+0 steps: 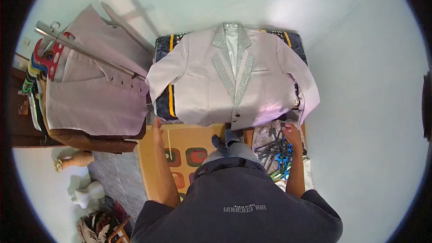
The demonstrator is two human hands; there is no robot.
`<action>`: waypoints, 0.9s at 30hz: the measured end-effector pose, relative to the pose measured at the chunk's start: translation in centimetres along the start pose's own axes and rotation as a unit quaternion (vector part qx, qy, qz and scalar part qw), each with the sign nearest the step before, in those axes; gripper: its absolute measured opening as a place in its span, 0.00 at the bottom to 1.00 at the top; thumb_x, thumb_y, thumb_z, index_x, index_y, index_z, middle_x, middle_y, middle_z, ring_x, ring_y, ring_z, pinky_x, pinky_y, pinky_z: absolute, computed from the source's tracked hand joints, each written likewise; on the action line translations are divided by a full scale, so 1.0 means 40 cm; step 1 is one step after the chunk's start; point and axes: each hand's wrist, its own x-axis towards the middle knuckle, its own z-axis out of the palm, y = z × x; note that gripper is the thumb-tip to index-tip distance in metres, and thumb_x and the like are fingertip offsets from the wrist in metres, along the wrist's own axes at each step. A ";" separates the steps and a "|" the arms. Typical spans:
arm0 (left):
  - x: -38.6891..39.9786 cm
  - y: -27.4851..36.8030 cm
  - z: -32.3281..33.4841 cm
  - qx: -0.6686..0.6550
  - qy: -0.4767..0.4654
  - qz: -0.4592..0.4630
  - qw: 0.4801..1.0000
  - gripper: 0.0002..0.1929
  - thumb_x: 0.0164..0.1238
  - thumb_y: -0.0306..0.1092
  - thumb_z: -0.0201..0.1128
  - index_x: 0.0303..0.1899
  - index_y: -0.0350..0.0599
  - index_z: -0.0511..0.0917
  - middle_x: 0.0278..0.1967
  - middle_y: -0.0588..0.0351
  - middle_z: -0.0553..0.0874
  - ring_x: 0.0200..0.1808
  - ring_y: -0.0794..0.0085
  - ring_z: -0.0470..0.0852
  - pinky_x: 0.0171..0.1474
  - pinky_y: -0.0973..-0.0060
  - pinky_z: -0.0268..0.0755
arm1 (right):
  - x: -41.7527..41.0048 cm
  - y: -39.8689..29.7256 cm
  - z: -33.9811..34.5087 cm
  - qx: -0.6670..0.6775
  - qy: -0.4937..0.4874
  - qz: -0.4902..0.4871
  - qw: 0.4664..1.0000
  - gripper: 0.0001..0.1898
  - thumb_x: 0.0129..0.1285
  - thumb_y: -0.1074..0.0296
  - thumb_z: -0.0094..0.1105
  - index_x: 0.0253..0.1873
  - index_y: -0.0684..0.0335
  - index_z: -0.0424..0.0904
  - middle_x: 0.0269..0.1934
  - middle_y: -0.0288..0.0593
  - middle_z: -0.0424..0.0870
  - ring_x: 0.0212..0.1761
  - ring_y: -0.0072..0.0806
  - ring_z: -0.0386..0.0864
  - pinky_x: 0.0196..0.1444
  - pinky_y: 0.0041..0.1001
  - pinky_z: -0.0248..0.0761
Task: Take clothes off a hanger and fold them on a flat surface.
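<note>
A pale pinkish suit jacket (199, 87) with silver patterned lapels lies front up, collar away from me. Under it is a dark patterned blanket (162, 45) with yellow stripes. Both sleeves are spread outward and bend down at the sides. My left hand (157, 131) is just below the jacket's left sleeve in the picture, seen edge-on, fingers extended and holding nothing visible. Near the opposite cuff, my right hand (293, 134) has its fingers curled. Whether it pinches anything is unclear. Below that hand sits a heap of black, blue and green clothes hangers (280, 153).
At left, a pale waistcoat (101, 108) hangs from a metal rail (91, 54) among other garments and a red hanger (50, 59). A wicker vase (79, 159), a white torso mannequin (89, 194) and a cloth pile (96, 224) are lower left. A patterned mat (155, 162) covers the floor.
</note>
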 end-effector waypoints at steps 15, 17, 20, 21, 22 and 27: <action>0.033 0.289 0.237 -0.127 0.344 0.297 0.882 0.10 0.68 0.31 0.72 0.39 0.37 0.79 0.44 0.54 0.82 0.47 0.66 0.79 0.51 0.69 0.72 | -0.025 -0.447 0.046 0.132 -0.095 -0.140 0.977 0.20 0.68 0.57 0.64 0.59 0.60 0.81 0.37 0.48 0.89 0.38 0.34 0.87 0.45 0.32 0.79; -0.115 0.452 0.320 -0.010 0.360 0.454 0.815 0.10 0.67 0.30 0.72 0.39 0.36 0.79 0.44 0.50 0.82 0.48 0.59 0.79 0.53 0.65 0.72 | -0.016 -0.469 0.040 0.174 -0.118 -0.142 0.967 0.18 0.71 0.61 0.62 0.61 0.62 0.80 0.39 0.43 0.89 0.39 0.28 0.85 0.46 0.28 0.78; -0.259 0.604 0.431 0.104 0.135 0.623 0.763 0.10 0.59 0.25 0.70 0.42 0.39 0.80 0.47 0.49 0.81 0.55 0.51 0.76 0.62 0.53 0.66 | 0.039 -0.527 0.041 0.367 -0.184 -0.199 0.890 0.20 0.76 0.58 0.58 0.65 0.65 0.76 0.50 0.41 0.85 0.50 0.30 0.83 0.54 0.28 0.75; -0.299 0.619 0.465 0.193 0.021 0.623 0.758 0.08 0.63 0.29 0.66 0.42 0.42 0.81 0.49 0.48 0.81 0.59 0.50 0.76 0.69 0.49 0.63 | 0.047 -0.581 0.019 0.365 -0.192 -0.204 0.888 0.20 0.76 0.58 0.58 0.65 0.65 0.76 0.50 0.41 0.85 0.50 0.30 0.83 0.54 0.28 0.75; -0.300 0.585 0.511 0.311 -0.046 0.682 0.661 0.08 0.63 0.30 0.63 0.43 0.45 0.83 0.52 0.48 0.81 0.65 0.50 0.75 0.76 0.49 0.57 | 0.053 -0.643 -0.002 0.461 -0.167 -0.158 0.857 0.25 0.76 0.51 0.56 0.67 0.63 0.73 0.53 0.42 0.84 0.54 0.30 0.81 0.56 0.32 0.75; -0.381 0.451 0.598 0.305 -0.358 0.718 0.512 0.13 0.57 0.27 0.66 0.45 0.46 0.83 0.55 0.45 0.80 0.65 0.48 0.74 0.72 0.50 0.62 | 0.227 -0.626 -0.012 0.716 -0.108 -0.040 0.688 0.33 0.75 0.35 0.49 0.69 0.59 0.69 0.59 0.43 0.80 0.62 0.34 0.77 0.63 0.41 0.73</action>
